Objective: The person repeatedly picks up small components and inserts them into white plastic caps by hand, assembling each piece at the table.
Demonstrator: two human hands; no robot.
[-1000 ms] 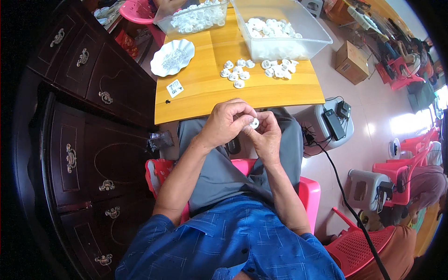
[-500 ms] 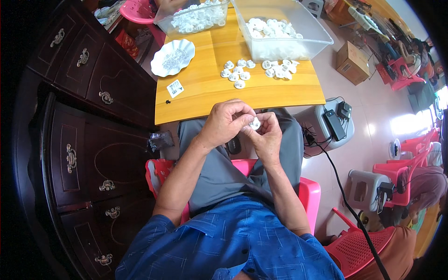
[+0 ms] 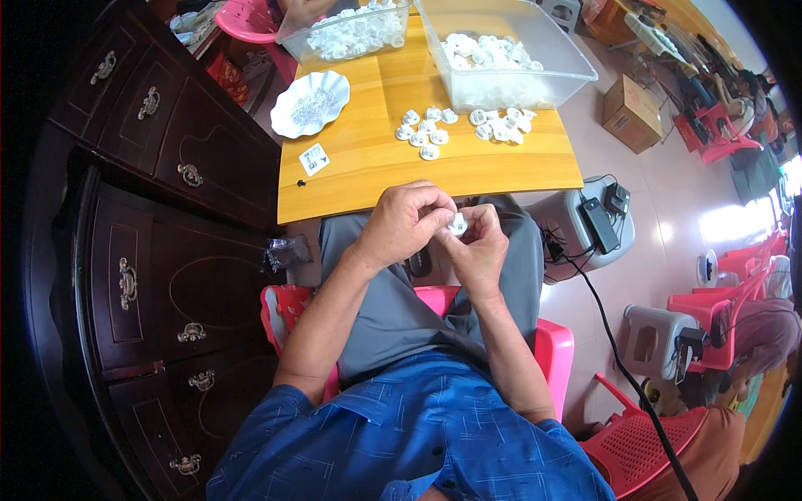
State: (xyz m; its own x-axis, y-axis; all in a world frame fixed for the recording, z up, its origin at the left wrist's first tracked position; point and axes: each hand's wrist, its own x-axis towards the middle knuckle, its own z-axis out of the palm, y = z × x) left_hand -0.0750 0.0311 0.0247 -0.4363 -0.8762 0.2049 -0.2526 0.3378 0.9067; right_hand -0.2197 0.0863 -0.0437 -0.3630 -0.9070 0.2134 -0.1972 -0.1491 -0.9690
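Left hand (image 3: 406, 222), right hand (image 3: 482, 250): pinched grip on white part (image 3: 458, 225), loose parts (image 3: 502, 132) before clear tub (image 3: 561, 80)

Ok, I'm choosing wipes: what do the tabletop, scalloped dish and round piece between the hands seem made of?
Tabletop: wood or wood-look laminate, satin, from its yellow grain. Scalloped dish: slightly glossy plastic or ceramic; its even white fits both. Round piece: probably smooth plastic, being evenly white.

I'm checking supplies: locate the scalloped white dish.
In the head view, the scalloped dish sits at the wooden table's left edge, between the left plastic bin and the square card.
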